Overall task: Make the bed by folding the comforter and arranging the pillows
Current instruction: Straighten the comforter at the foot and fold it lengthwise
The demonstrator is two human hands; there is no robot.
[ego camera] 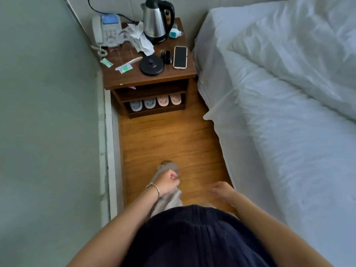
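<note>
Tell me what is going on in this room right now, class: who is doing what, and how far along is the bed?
A person stands in the narrow aisle between the wall and the bed. Neither the left hand nor the right hand touches the bedding; both hang near the waist, fingers loosely curled. The white comforter lies rumpled and unfolded on the bed. A nightstand ahead holds a kettle, a phone and a telephone.
</note>
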